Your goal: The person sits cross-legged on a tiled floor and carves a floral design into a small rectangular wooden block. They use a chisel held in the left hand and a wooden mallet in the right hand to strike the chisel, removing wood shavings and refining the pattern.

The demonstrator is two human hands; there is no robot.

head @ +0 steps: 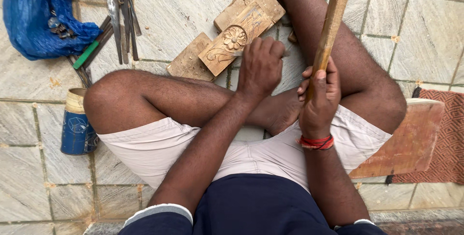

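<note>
Carving wood block [231,42]: flower relief cut, scroll part-done. Left hand [261,66] grips chisel [240,53] on it; right hand [319,100] clenches wooden mallet handle [331,25].

The pale carved wooden block with a flower relief [232,39] looks raw and matt, its cut grain rough; the long wooden stick [329,27] is smoother, worn to a dull sheen. Grey metal chisels [123,17] lie dull beside a crumpled glossy blue plastic bag [34,17], on matt veined stone floor tiles [425,37]
</note>
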